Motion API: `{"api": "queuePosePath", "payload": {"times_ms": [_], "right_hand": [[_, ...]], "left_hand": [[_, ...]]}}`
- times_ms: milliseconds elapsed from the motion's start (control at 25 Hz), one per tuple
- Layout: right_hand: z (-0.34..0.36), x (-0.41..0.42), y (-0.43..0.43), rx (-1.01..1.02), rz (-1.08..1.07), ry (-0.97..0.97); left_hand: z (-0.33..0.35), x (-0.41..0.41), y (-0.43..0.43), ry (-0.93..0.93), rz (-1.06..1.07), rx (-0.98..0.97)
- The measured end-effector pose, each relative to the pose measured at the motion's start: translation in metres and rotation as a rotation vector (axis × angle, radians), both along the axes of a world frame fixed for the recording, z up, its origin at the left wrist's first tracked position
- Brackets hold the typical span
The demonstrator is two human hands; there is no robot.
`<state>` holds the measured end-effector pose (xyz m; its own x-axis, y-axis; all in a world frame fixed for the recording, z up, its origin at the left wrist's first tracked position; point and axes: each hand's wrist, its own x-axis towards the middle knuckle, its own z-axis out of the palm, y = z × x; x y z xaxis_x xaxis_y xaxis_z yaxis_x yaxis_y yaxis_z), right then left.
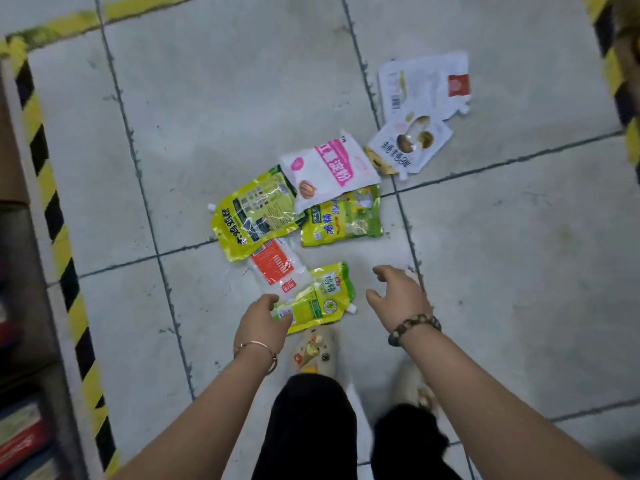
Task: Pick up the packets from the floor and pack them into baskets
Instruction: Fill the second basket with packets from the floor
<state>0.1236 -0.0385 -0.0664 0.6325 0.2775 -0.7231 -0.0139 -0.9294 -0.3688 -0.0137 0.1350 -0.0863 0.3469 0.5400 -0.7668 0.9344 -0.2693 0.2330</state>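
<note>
One wide-angle view from the person's head faces forward and steeply down at the nearby tiled floor [221, 81].

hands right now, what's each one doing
Left hand: grips the yellow-green packet by its corner.
Right hand: open, holding nothing.

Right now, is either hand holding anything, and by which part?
The left hand pinches the nearest green pouch by its near left corner; the right hand holds nothing.
</note>
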Motion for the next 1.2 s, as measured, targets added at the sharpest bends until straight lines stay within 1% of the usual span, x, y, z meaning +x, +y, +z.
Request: {"api": "queuePosePath", "payload": {"times_ms": [40,80,120,200,280,320,400,480,600,640,880,1000,1080,1160,1200], "right_hand": [[-0.022,-0.002,0.011,-0.019,0.047,0.02],[-0.045,-0.004,0.02,-0.041,0.115,0.036],[-0.068,-0.005,0.029,-0.065,0.205,0.048],[-0.111,-0.009,0.045,-0.105,0.38,0.068],[-0.146,-0.012,0.056,-0.119,0.517,0.041],[-0.16,-0.014,0.06,-0.116,0.577,0.004],[-0.181,-0.021,0.067,-0.1,0.672,-0.089],[-0.191,-0.03,0.071,-0.106,0.752,-0.179],[-0.202,-0.04,0.077,-0.121,0.755,-0.213],[-0.204,-0.041,0.079,-0.136,0.741,-0.203],[-0.205,-0.046,0.081,-0.208,0.66,-0.121],[-0.2,-0.04,0.07,-0.211,0.582,-0.084],[-0.193,-0.034,0.054,-0.199,0.509,-0.061],[-0.179,-0.032,0.033,-0.18,0.404,-0.027],[-0.168,-0.032,0.021,-0.172,0.309,-0.011]], "left_hand": [[-0.019,-0.002,0.008,0.034,-0.022,0.0],[-0.036,-0.003,0.015,0.069,-0.091,0.01],[-0.054,-0.002,0.022,0.109,-0.218,0.036],[-0.085,0.005,0.035,0.168,-0.627,0.143],[-0.111,0.02,0.044,0.146,-1.064,0.274],[-0.123,0.032,0.049,0.132,-1.233,0.33],[-0.144,0.056,0.061,0.162,-1.496,0.412],[-0.156,0.079,0.071,0.201,-1.643,0.479],[-0.162,0.091,0.078,0.154,-1.775,0.616],[-0.16,0.092,0.078,0.142,-1.803,0.626],[-0.162,0.089,0.082,0.114,-1.863,0.548],[-0.158,0.086,0.083,0.118,-1.817,0.505],[-0.152,0.083,0.085,0.162,-1.751,0.466],[-0.145,0.078,0.083,0.201,-1.663,0.414],[-0.138,0.076,0.08,0.212,-1.597,0.378]]}}
